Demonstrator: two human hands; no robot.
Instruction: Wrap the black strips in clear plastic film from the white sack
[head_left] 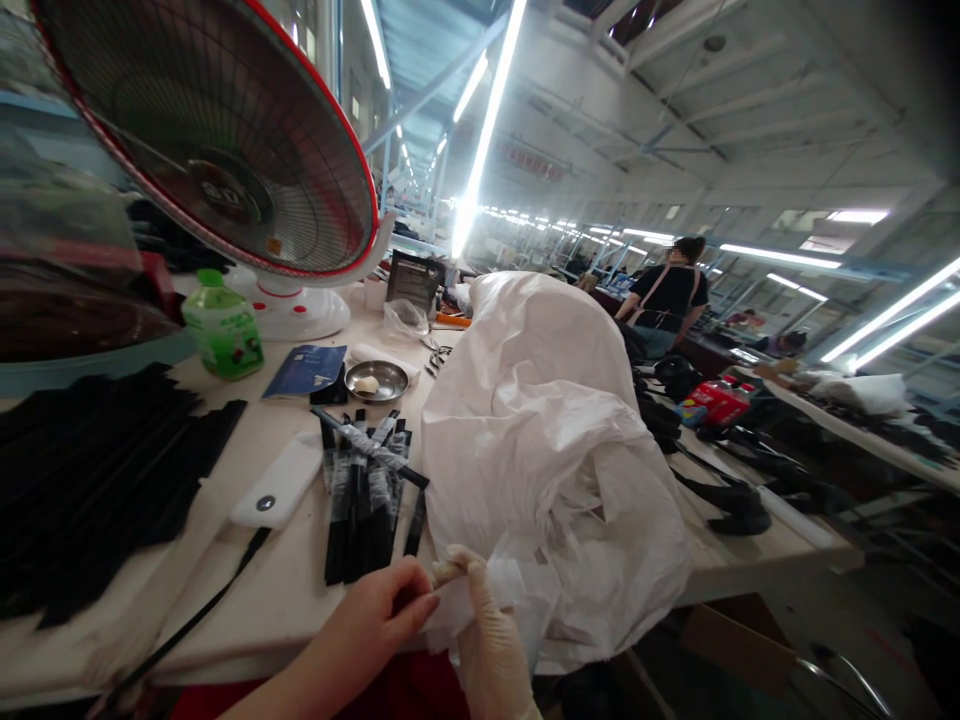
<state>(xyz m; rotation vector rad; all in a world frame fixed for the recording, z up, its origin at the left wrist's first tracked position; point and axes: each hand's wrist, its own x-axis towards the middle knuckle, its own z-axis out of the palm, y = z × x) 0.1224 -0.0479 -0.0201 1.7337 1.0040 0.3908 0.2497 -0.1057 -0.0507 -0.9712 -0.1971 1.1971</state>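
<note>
My left hand (394, 607) is bare and closed, its thumb and fingers pinched at the front edge of the table, touching the fingertips of my right hand. My right hand (484, 625) wears a pale thin glove, its fingers bent around a thin whitish sheet (450, 607). What lies between the fingertips is too small to tell. Just beyond both hands rests a large white sack (540, 400), crumpled at its near end. Black strips wrapped in clear film (364, 490) lie left of the sack, behind my left hand.
A red-rimmed fan (217, 140) stands at the back left beside a green bottle (223, 330). Black strips (97, 480) cover the left side. A white device (277, 485), a metal dish (377, 381) and a blue booklet (304, 373) lie nearer. A person (667, 300) stands at the back right.
</note>
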